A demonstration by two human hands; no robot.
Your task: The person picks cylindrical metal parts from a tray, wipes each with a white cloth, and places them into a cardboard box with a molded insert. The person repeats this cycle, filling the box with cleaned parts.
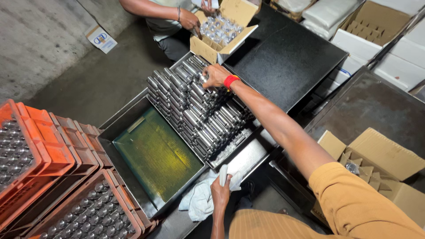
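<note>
My right hand (215,75), with a red band at the wrist, reaches far out over a stack of shiny metal cylinders (195,110) lying in rows in a metal tray (230,152). Its fingers close on one cylinder at the top far end of the stack. My left hand (220,191) stays close to my body and grips a white cloth (199,199) that hangs over the tray's near edge. Left of the stack, a green-yellow liquid (157,152) fills a shallow metal basin (108,135).
Another person's hand (190,20) holds a cardboard box (212,48) of cylinders at the top. Orange crates (66,155) with more cylinders stand at left. A black table (283,57), white boxes (354,42) and open cartons (385,155) lie to the right.
</note>
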